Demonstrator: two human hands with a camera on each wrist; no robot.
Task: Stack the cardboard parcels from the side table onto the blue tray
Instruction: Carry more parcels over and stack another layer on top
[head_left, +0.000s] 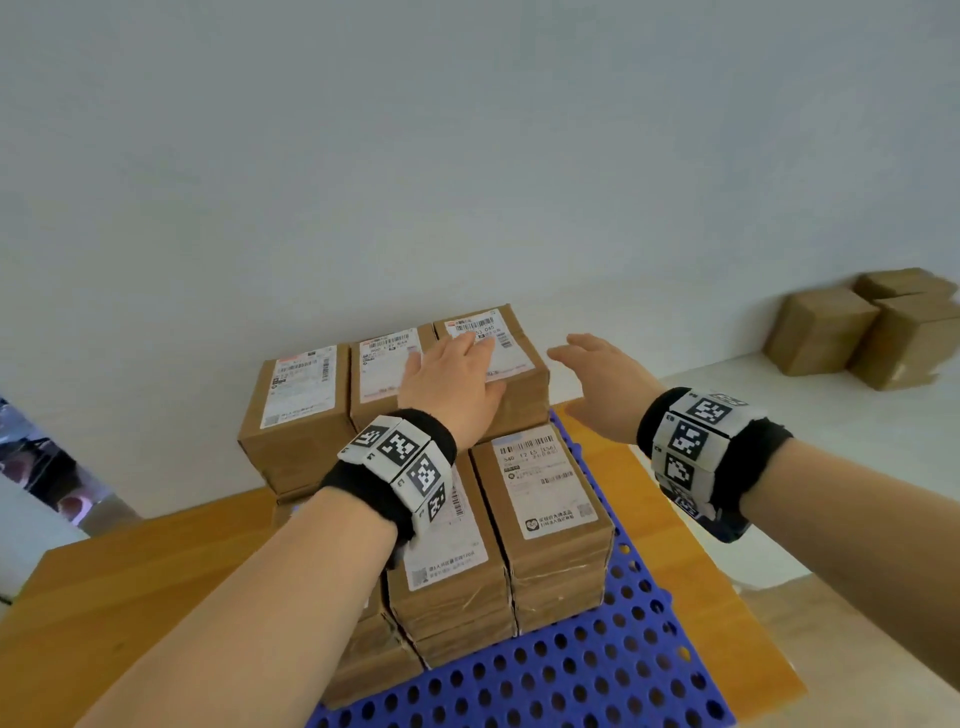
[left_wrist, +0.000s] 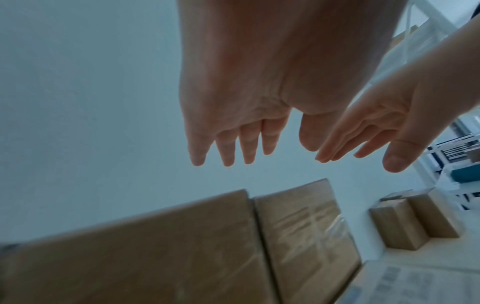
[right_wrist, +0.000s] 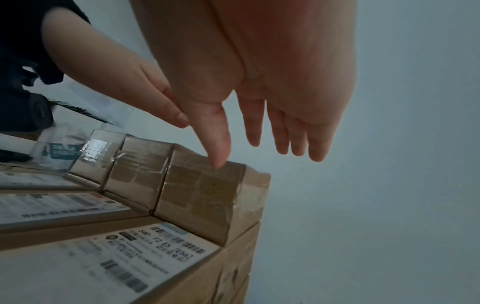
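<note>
Several labelled cardboard parcels are stacked on the blue perforated tray (head_left: 597, 670). The back row stands one layer higher than the front row (head_left: 540, 488). My left hand (head_left: 457, 364) is flat, fingers straight, just over the top of the back right parcel (head_left: 511, 358); the wrist views show a gap under the fingers (left_wrist: 233, 144). My right hand (head_left: 592, 369) hangs open beside that parcel's right side, holding nothing, its thumb (right_wrist: 221, 148) pointing down near the parcel's top edge (right_wrist: 207, 195). More plain parcels (head_left: 862, 332) sit on the white side table at the right.
The tray lies on a wooden table (head_left: 130, 582) against a pale wall. The white side table (head_left: 753, 395) adjoins it on the right, with its parcels (left_wrist: 410, 222) at the far end. White shelving (left_wrist: 441, 154) shows beyond them.
</note>
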